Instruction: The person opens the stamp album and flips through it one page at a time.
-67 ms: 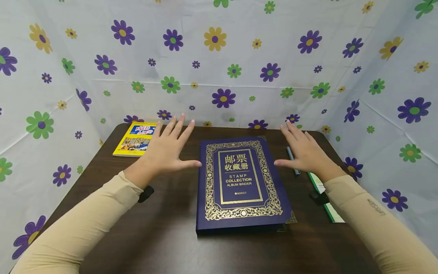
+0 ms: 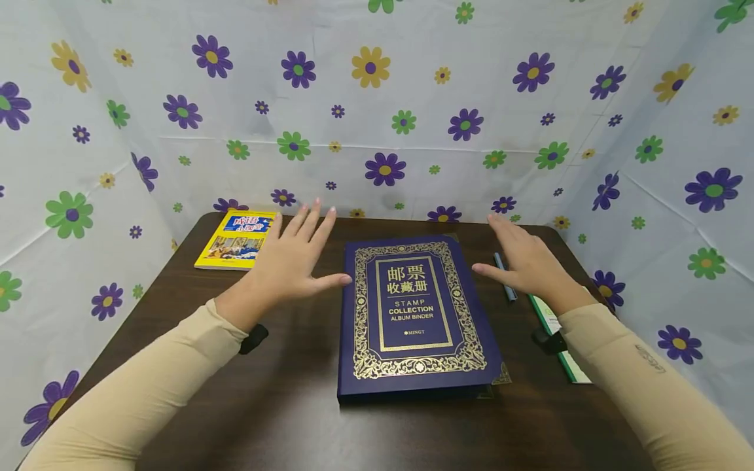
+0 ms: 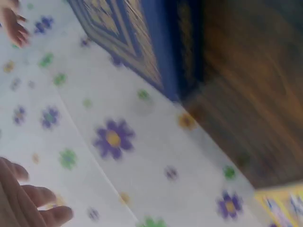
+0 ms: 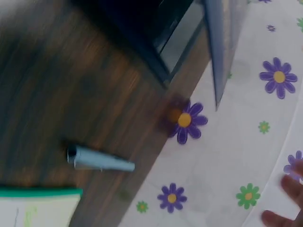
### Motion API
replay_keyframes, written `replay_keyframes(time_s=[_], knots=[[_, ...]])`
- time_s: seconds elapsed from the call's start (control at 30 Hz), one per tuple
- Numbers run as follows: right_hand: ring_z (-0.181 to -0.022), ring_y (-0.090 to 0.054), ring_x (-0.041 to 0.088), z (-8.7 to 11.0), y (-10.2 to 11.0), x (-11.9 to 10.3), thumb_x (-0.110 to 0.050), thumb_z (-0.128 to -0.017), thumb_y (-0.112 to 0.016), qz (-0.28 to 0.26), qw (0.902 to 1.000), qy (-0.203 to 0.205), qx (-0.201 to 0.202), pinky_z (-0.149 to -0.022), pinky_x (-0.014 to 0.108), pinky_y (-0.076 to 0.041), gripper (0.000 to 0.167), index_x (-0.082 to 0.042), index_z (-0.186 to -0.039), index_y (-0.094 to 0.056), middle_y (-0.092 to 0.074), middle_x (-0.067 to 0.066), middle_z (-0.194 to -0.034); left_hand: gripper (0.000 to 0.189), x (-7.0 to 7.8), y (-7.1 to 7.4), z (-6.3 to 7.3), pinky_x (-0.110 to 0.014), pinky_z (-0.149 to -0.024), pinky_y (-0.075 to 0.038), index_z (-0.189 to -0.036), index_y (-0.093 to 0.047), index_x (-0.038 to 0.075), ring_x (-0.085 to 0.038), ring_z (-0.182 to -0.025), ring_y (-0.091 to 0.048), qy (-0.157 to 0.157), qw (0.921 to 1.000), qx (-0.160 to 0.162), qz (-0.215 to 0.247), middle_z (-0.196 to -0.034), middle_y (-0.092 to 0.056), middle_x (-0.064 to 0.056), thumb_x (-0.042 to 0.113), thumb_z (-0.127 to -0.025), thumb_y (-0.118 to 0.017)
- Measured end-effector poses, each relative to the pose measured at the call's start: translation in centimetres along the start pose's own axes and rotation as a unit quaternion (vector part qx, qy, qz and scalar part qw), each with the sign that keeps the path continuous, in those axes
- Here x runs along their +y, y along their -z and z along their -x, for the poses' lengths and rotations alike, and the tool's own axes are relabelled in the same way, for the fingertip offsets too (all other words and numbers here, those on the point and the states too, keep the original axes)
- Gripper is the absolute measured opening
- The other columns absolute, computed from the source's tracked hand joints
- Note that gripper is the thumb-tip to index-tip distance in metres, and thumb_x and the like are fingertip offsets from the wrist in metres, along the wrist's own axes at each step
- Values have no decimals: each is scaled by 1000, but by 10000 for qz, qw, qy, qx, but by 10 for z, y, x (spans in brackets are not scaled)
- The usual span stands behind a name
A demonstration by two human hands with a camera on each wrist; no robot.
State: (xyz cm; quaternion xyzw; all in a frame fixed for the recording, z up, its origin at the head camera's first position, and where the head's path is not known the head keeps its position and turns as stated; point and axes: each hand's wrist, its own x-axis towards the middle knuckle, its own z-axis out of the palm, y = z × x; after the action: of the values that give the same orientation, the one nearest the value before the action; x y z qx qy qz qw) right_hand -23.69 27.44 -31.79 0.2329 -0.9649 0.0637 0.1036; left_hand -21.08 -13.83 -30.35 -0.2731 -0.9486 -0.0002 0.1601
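A dark blue stamp album point(image 2: 403, 365) with gold ornament and lettering lies closed on the table between both hands. My left hand point(image 2: 288, 261) hovers to its left, fingers spread and straight, the thumb pointing at the album's left edge. On the other side, my right hand point(image 2: 530, 265) is held in the air with its fingers extended and the thumb directed at the cover. Neither hand holds anything. Below the right hand lies a blue-grey pen point(image 4: 102, 159), partly covered in the head view. Both wrist views catch the album's far corner and some fingertips.
A yellow book point(image 2: 224, 246) lies at the table's back left, partly behind the left fingers. Under the right wrist is a green-edged booklet point(image 2: 576, 369), half hidden by the sleeve. Flower-printed white cloth point(image 2: 377, 124) encloses the dark wooden table point(image 2: 283, 418) at the back and sides.
The left hand has dropped very slightly, its thumb a little farther right. The right fingers look closer together than before. The album and other objects have stayed put.
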Motion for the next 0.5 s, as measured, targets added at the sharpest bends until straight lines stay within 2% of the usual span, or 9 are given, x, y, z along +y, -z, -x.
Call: replay_keyframes(time_s=[0.1,0.23,0.3,0.37,0.43,0.5], knots=[[-110,-54,38,3,-7,-4,-52,-92,-51,-506,9966,-562,-334,-88,55,-42,79,0,-145,-27,-54,21,-127,96,24,-4,3,-59,-106,-9,-151,-12,8,-31,-140,-16,-79,9985,-224,490,-154,-11,-14,71,-85,-40],[-87,-65,31,9,-31,-8,-50,-95,-45,-1244,9801,-1137,-1047,-73,48,-50,73,4,-142,-29,-65,20,-106,92,65,-24,16,-60,-104,-17,-150,-16,7,-29,-139,-19,-131,9896,-817,1180,-154,-15,-11,71,-87,-35],[-79,-65,28,12,-44,-8,-47,-96,-46,-1861,9642,-1382,-1285,-68,44,-52,73,7,-141,-29,-65,20,-102,97,85,-37,25,-62,-102,-20,-150,-18,6,-31,-139,-19,-302,9841,-1069,1387,-154,-16,-12,75,-83,-35],[-69,-64,24,15,-55,-9,-42,-97,-48,-2568,9432,-1587,-1387,-63,39,-52,69,9,-139,-30,-64,19,-101,105,102,-49,33,-65,-98,-24,-150,-20,6,-32,-138,-20,-558,9804,-1224,1441,-154,-18,-13,81,-78,-35],[-58,-59,20,18,-61,-10,-35,-98,-49,-3267,9186,-1722,-1406,-58,36,-51,61,11,-136,-34,-64,18,-95,111,115,-60,40,-67,-95,-26,-149,-22,6,-34,-138,-22,-810,9791,-1261,1378,-153,-19,-14,85,-72,-38],[-52,-54,17,19,-63,-13,-28,-99,-49,-3773,8992,-1763,-1339,-54,34,-49,53,12,-131,-38,-63,16,-87,116,123,-68,44,-69,-93,-28,-149,-22,6,-35,-137,-22,-940,9801,-1235,1240,-153,-21,-15,86,-68,-45]])
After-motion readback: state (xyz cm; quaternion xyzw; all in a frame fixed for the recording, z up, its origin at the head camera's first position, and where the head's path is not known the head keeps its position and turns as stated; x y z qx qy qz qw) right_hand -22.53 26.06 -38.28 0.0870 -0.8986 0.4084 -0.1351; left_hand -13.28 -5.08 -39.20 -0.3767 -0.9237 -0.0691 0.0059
